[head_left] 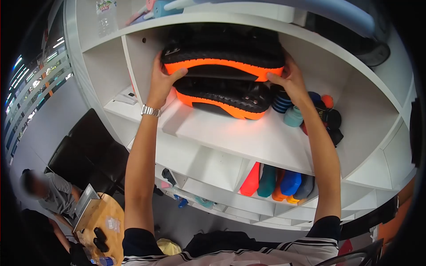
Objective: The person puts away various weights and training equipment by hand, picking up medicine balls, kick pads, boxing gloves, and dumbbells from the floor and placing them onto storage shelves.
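Both my hands grip a black and orange kick pad [222,52] inside a white shelf compartment. My left hand [163,80] clasps its left end, thumb on the orange front edge; a metal watch [151,111] circles that wrist. At the other end, my right hand [290,80] wraps the corner with its thumb along the orange edge. A second matching kick pad [224,98] lies on the shelf directly under the held one. Close to my right forearm are rolled striped wraps [280,102] and a teal roll [293,116].
The white shelf unit [213,133] has more compartments below, one with several coloured items [290,182]. A plastic bottle [105,20] stands on the top shelf. At lower left, a person [57,190] sits by a round wooden table [113,208] with a laptop [86,206].
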